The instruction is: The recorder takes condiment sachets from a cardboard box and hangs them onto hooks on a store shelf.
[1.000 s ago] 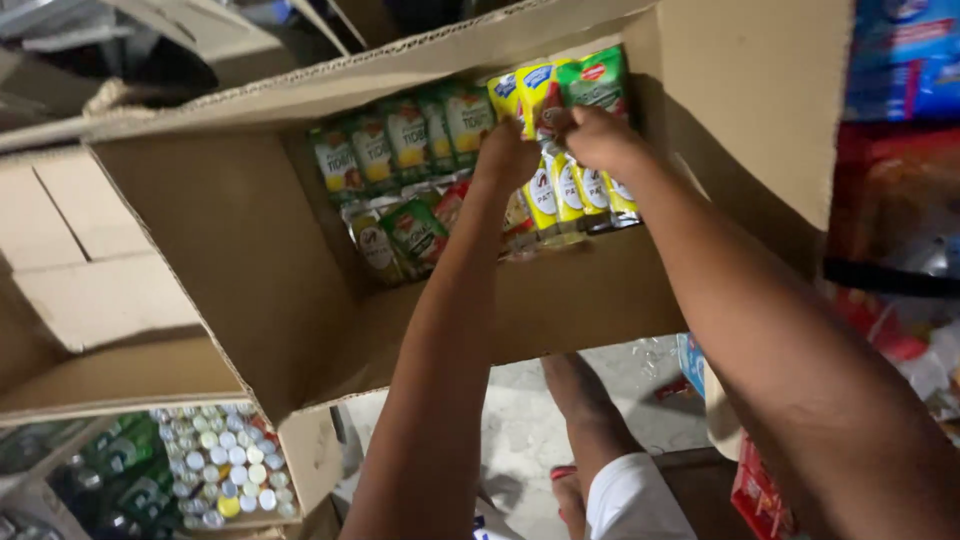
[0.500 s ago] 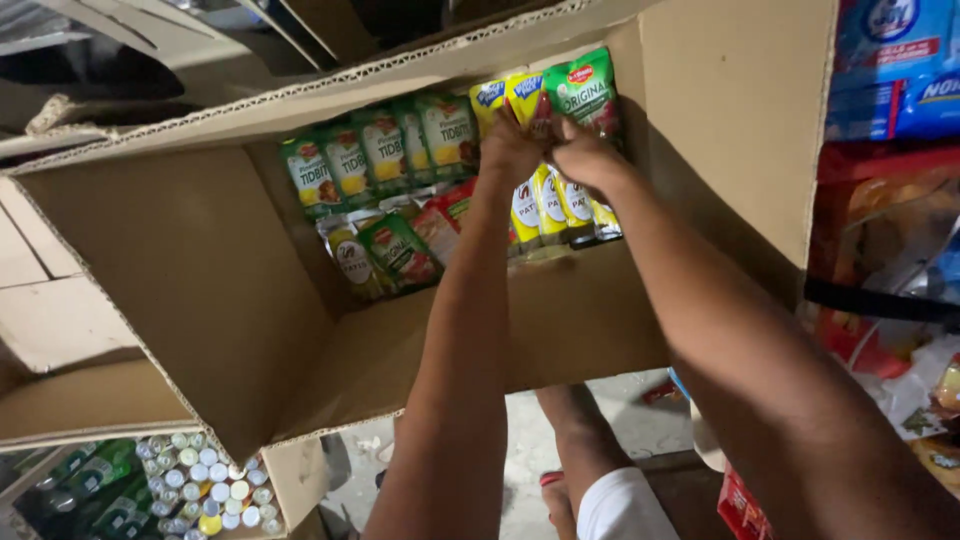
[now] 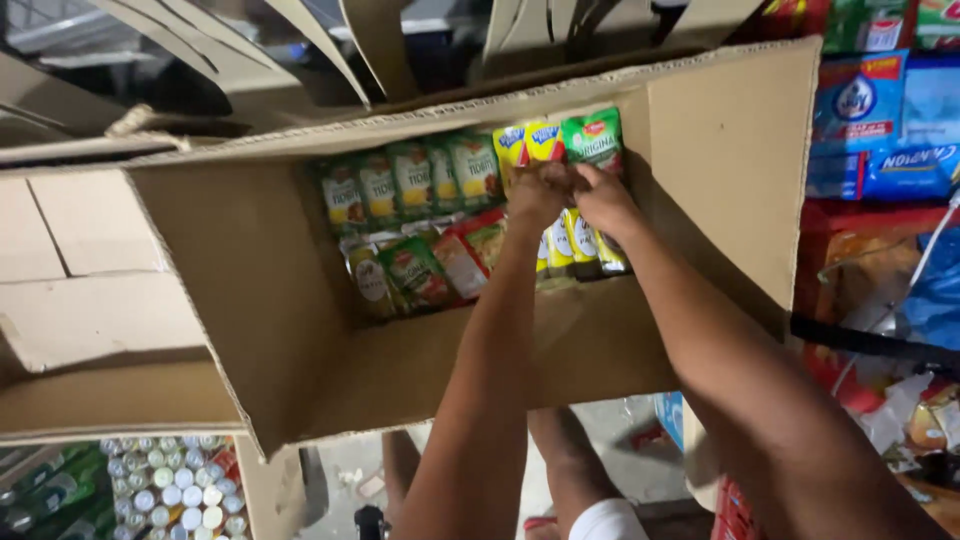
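Both hands have drawn closer together since a moment ago, the left hand point(image 3: 540, 190) and right hand point(image 3: 603, 200) now touching, fingers curled over yellow and green sachets point(image 3: 560, 145) standing at the right end of the cardboard box point(image 3: 240, 290).

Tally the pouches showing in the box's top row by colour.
Green pouches with yellow fronts: 4
Yellow pouches: 2
Plain green pouch: 1
Total: 7
Both hands meet at the right end of the box, hiding what lies under them.
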